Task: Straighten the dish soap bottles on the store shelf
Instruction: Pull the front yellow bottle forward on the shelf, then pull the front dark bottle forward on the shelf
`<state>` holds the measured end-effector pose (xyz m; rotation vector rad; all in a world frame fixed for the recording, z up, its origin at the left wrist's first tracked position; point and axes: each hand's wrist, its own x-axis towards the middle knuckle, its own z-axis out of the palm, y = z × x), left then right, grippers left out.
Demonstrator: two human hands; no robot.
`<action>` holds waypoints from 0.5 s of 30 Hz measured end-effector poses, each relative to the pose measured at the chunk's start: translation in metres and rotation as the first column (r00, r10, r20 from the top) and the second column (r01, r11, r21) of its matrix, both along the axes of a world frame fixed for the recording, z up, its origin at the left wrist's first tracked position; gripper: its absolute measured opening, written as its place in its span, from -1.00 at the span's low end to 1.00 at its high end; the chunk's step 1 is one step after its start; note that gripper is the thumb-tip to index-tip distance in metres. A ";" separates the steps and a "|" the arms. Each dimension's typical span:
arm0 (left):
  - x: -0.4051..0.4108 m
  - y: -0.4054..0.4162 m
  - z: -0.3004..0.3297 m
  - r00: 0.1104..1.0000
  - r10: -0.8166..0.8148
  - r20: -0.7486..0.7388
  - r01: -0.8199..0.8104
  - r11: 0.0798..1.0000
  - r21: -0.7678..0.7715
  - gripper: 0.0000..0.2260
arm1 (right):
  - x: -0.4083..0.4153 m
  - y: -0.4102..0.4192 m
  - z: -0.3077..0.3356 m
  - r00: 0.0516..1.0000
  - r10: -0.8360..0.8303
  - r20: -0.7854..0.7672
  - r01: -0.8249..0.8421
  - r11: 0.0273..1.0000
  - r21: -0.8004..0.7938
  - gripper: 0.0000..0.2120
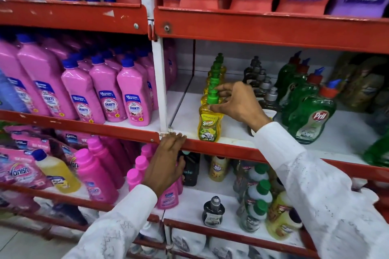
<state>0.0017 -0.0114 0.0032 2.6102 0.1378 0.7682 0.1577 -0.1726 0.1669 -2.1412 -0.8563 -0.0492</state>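
Gripping the neck of the front yellow dish soap bottle (209, 125), the right hand (237, 104) pinches it just below the green cap, thumb on one side and fingers (223, 88) curled over the top. The bottle stands at the centre of the frame, at the front edge of the middle shelf (242, 147), heading a row of matching yellow bottles (214, 75) running back. The left hand (166, 160) rests open, fingers draped over the red shelf lip, lower centre. To do this well, probably turn the label square to the front and line the base with the row behind, keeping clear of the dark bottles (261, 84) just to the right.
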 end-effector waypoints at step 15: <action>0.017 -0.039 0.003 0.996 0.064 -0.062 -0.067 0.997 -0.043 -0.50 | -0.074 -0.077 -0.166 0.987 0.048 -0.155 -0.086 0.966 -0.245 -0.67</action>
